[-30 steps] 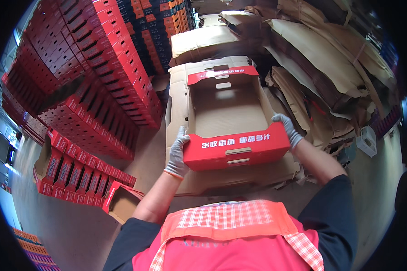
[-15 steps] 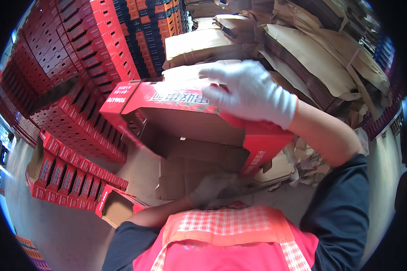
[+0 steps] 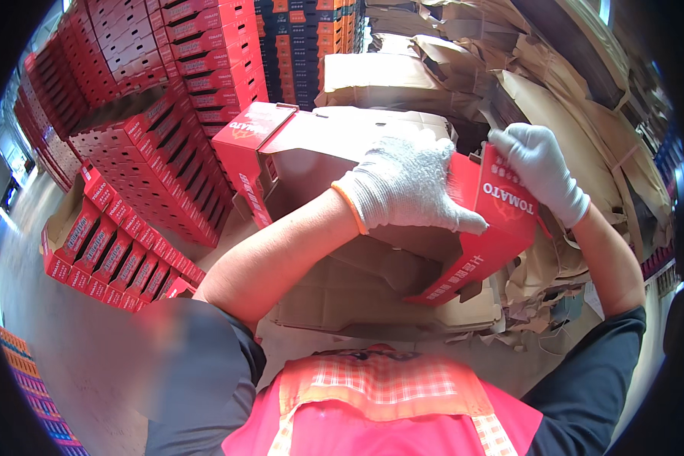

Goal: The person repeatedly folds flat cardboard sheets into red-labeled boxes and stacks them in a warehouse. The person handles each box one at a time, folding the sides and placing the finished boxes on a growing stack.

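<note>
In front of me is a red cardboard carton [image 3: 260, 131], tilted with its bare brown inside facing me. Both my hands wear white knitted gloves. My left hand [image 3: 404, 182] reaches across the carton's opening, its fingers curled on the wall near the right end and its thumb lying along the red panel. At the right end, my right hand [image 3: 541, 169] is closed on the top corner, fingers bent over the edge. Beneath the carton lie flat brown cardboard sheets [image 3: 319, 300].
Several nested red cartons [image 3: 110, 254] stand at the left, with tall red stacks [image 3: 220, 57] behind. Dark blue and orange cartons [image 3: 300, 53] rise at the back. Paper-wrapped bundles of cardboard [image 3: 570, 144] fill the right. Torn brown paper [image 3: 539, 281] lies near the sheets.
My left hand has come up from below onto the carton. The right hand has moved right, from the top side to the right corner. The view has shifted.
</note>
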Action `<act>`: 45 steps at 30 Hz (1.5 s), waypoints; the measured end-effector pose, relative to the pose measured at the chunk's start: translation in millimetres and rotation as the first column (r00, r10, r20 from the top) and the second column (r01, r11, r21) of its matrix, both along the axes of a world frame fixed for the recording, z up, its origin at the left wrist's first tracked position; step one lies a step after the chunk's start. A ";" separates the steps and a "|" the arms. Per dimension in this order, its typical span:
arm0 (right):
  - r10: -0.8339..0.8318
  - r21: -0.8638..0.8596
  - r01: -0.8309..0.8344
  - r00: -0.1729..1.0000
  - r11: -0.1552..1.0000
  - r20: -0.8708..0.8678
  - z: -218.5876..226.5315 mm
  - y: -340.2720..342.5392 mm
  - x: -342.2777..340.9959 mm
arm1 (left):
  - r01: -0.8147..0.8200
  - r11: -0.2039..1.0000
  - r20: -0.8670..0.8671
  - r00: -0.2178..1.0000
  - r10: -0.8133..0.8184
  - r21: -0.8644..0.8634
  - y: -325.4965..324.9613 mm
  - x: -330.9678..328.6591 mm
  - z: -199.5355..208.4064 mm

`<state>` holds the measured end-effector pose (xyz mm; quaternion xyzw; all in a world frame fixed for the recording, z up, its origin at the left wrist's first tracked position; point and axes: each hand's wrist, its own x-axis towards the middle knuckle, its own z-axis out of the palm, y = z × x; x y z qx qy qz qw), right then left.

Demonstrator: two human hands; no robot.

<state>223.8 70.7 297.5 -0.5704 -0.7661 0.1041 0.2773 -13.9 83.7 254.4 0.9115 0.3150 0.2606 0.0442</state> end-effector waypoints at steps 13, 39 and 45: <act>0.147 0.012 -0.151 0.972 0.988 0.182 -19.5 48.1 -60.2 | 0.029 0.985 0.387 0.918 -0.093 0.168 -3.4 -3.8 -32.4; 0.253 0.171 -0.206 0.493 0.964 -0.832 -146.8 17.1 62.8 | 0.184 0.925 0.357 0.883 -0.304 0.332 -57.5 54.3 -48.7; 0.282 0.376 -0.113 0.858 0.920 -0.431 -45.5 -46.0 33.9 | 0.064 0.892 0.641 0.673 -0.370 0.447 -52.7 100.0 -73.9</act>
